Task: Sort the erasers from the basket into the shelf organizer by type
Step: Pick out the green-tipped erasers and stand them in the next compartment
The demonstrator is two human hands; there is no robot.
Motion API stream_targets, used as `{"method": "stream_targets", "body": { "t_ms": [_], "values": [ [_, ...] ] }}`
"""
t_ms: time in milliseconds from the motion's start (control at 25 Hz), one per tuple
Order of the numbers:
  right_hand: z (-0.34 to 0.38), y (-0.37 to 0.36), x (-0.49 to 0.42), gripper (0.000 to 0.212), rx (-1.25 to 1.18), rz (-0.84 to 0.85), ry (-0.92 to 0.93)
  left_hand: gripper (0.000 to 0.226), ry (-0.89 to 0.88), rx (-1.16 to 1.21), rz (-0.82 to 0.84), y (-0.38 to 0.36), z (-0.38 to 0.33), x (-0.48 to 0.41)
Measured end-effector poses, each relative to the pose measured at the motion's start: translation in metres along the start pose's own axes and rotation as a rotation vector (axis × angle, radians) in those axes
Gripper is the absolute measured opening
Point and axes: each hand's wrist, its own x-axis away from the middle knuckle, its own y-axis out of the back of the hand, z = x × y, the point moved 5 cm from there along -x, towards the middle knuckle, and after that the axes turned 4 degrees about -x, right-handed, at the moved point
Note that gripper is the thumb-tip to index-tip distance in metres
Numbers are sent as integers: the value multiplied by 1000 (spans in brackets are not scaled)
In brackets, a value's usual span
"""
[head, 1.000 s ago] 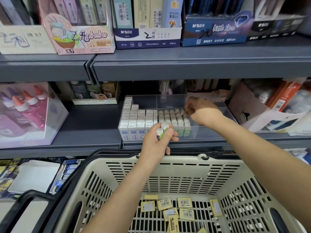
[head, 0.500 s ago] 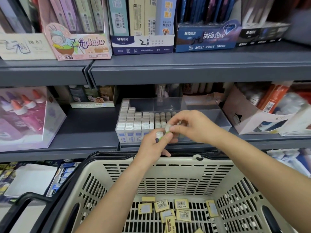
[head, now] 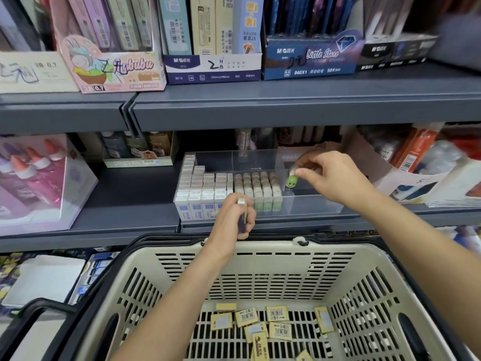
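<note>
Near: yellow-sleeved erasers [head: 276, 313] lie loose in the basket [head: 260, 246], and above its far rim the left hand [head: 231, 217] stays curled round a purple-sleeved eraser [head: 242, 214]. Farther: the right hand [head: 330, 175], which met the left half a second ago, now reaches over the clear organizer [head: 312, 204]. It pinches a green eraser [head: 291, 179] upright just right of the green rows, probably to place it there.

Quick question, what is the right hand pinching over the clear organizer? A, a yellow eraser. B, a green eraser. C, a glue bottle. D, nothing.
B: the right hand pinches a small green eraser above the clear organizer; the left hand grips a purple-sleeved eraser, and the yellow erasers lie in the basket.
</note>
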Motion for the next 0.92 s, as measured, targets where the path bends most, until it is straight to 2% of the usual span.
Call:
{"method": "stream_targets", "body": {
  "t_ms": [160, 280, 440, 600, 720, 800, 920],
  "values": [
    [8, -1, 1, 25, 91, 31, 55, 27, 21, 5, -36, 2, 4, -1],
    [13, 2, -3, 24, 197, 73, 84, 25, -10, -50, -44, 1, 2, 0],
    [10, -18, -2, 18, 213, 179, 64, 13, -29, -98, -43, -2, 4, 1],
    [2, -36, 8, 25, 171, 312, 21, 22, -60, -138, -55, -1, 4, 0],
    [9, -33, 14, 29, 191, 207, 87, 25, -73, -149, -54, -2, 4, 0],
    [22, -30, 19, 34, 30, 119, 90, 27, -96, -185, -38, -3, 4, 1],
    [42, -43, 28, 24, -67, 154, 74, 30, -120, -211, -21, -4, 3, 1]
  ]
}}
